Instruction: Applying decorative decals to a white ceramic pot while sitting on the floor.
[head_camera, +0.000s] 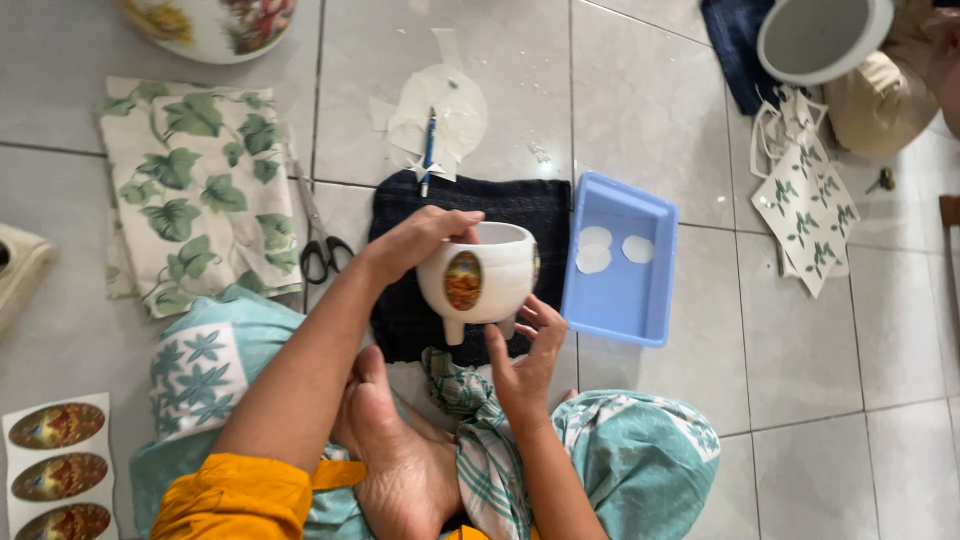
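Observation:
A white footed ceramic pot (495, 280) with an oval landscape picture on its side is held over a dark cloth (530, 205) on the tiled floor. My left hand (420, 238) grips the pot's rim from the left. My right hand (525, 355) touches the pot's lower right side with spread fingers. To the right lies a blue plastic tray (650, 310) holding two white paper ovals (615, 250).
Scissors (318, 240) lie left of the cloth, beside an ivy-patterned fabric (195, 190). A pen (429, 145) rests on paper scraps behind. A sheet of oval stickers (58, 465) is at bottom left. Leaf-print cutouts (805, 210) and a round white bowl (820, 35) lie far right.

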